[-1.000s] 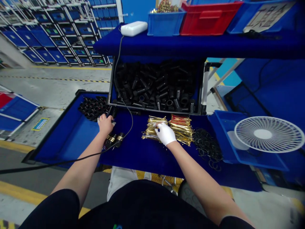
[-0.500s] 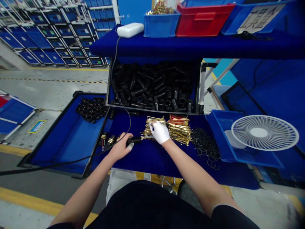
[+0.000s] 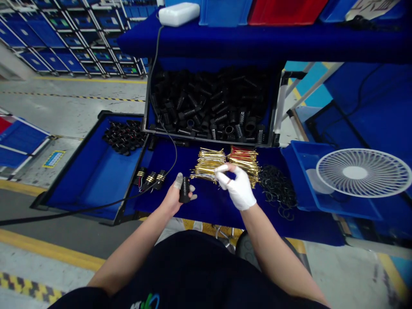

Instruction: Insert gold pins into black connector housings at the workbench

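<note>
My left hand, with pale covers on its fingertips, grips a black ribbed plastic tube standing roughly upright. To its right is my right hand in a white glove, its thumb and forefinger pinched together. Whatever lies between those fingertips is too small to make out. Just behind them are a bundle of white wires with gold ends and a bundle of red wires with gold ends. Several black fittings with gold rings stand left of my left hand.
A bin of black ribbed tubes sits behind the wires. Black rings lie at right, near a white fan grille. A blue tray is at left, and a dark cable crosses its front. A shelf overhangs the back.
My right hand has drawn back from the white wires toward me and to the right. My left hand has moved right and turned the black tube from lying flat to upright.
</note>
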Action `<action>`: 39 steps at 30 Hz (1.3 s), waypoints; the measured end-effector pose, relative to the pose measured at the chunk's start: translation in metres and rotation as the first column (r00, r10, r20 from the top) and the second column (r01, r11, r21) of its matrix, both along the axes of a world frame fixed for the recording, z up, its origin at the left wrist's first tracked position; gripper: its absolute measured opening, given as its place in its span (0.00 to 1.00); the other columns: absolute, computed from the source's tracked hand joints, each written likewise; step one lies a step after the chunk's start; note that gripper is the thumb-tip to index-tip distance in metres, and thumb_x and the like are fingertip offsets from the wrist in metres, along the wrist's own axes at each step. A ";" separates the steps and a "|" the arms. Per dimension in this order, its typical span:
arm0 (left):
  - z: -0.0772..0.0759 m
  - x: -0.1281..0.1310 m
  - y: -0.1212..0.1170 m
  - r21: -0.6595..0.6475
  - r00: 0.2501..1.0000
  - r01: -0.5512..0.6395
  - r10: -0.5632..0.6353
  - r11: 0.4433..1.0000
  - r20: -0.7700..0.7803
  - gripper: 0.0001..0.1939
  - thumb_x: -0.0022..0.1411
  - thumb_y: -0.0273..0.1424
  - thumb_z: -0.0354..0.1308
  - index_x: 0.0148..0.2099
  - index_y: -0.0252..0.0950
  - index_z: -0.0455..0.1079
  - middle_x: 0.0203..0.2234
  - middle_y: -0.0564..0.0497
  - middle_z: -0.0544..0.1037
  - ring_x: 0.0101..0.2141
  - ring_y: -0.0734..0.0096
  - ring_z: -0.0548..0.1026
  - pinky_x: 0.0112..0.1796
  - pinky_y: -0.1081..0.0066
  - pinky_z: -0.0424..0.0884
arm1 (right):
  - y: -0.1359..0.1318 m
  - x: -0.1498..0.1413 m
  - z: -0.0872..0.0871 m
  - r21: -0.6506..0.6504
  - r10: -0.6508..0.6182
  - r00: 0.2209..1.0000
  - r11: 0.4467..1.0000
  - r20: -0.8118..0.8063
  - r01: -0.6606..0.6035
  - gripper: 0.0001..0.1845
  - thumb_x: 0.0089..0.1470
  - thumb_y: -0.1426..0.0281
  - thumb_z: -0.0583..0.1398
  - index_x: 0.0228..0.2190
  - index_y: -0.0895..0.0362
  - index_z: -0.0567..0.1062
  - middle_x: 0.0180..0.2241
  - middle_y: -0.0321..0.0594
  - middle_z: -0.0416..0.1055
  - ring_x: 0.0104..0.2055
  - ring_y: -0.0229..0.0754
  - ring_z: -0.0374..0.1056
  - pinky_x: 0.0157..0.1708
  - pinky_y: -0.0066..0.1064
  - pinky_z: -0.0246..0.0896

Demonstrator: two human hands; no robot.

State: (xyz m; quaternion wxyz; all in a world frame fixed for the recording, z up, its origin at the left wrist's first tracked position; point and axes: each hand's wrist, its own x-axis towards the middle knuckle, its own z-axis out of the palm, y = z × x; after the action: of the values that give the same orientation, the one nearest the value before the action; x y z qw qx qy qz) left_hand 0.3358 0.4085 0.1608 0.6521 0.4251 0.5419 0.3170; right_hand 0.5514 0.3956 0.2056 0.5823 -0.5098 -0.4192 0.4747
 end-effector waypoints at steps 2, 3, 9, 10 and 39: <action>0.017 0.009 -0.007 -0.283 0.941 -0.015 0.110 0.959 0.320 0.34 0.63 0.62 0.44 0.45 0.35 0.68 0.32 0.47 0.77 0.26 0.71 0.74 0.42 0.57 0.77 | -0.016 -0.007 -0.004 -0.039 0.121 0.982 0.992 0.148 -0.117 0.09 0.51 0.64 0.68 0.32 0.55 0.80 0.28 0.35 0.73 0.26 0.34 0.64 0.25 0.27 0.61; 0.024 0.012 -0.011 -0.374 0.898 -0.004 0.168 0.927 0.407 0.33 0.62 0.61 0.47 0.45 0.35 0.69 0.32 0.47 0.77 0.26 0.71 0.74 0.43 0.57 0.77 | -0.023 -0.011 -0.005 -0.063 0.175 0.966 0.984 0.188 -0.166 0.09 0.53 0.63 0.67 0.33 0.56 0.81 0.28 0.36 0.74 0.26 0.35 0.65 0.26 0.27 0.62; 0.040 0.028 -0.028 -0.432 0.874 0.006 0.205 0.902 0.440 0.27 0.65 0.54 0.54 0.46 0.34 0.72 0.32 0.47 0.79 0.29 0.69 0.78 0.40 0.64 0.78 | -0.039 -0.024 -0.009 -0.044 0.169 0.954 0.986 0.248 -0.163 0.10 0.57 0.63 0.63 0.35 0.56 0.81 0.31 0.38 0.77 0.31 0.41 0.72 0.34 0.32 0.67; 0.041 0.030 -0.030 -0.417 0.877 0.001 0.199 0.909 0.437 0.27 0.64 0.54 0.55 0.47 0.34 0.72 0.33 0.46 0.79 0.30 0.67 0.78 0.39 0.65 0.77 | -0.040 -0.025 -0.010 -0.027 0.128 0.953 0.992 0.275 -0.126 0.08 0.56 0.65 0.63 0.33 0.56 0.80 0.31 0.38 0.77 0.32 0.41 0.72 0.36 0.32 0.67; 0.030 0.028 -0.038 -0.423 0.875 0.173 0.058 0.889 0.481 0.25 0.56 0.46 0.68 0.44 0.29 0.74 0.29 0.45 0.79 0.26 0.68 0.78 0.29 0.70 0.77 | -0.071 0.025 -0.040 0.137 0.080 0.902 0.979 0.424 -0.151 0.27 0.54 0.62 0.68 0.55 0.50 0.72 0.48 0.43 0.74 0.50 0.48 0.69 0.49 0.41 0.66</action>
State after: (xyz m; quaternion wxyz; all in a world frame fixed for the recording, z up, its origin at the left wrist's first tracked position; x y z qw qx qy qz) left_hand 0.3636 0.3709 0.1910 0.8562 0.1852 0.4082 0.2569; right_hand 0.5764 0.3247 0.1660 0.4908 -0.5229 -0.6015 0.3521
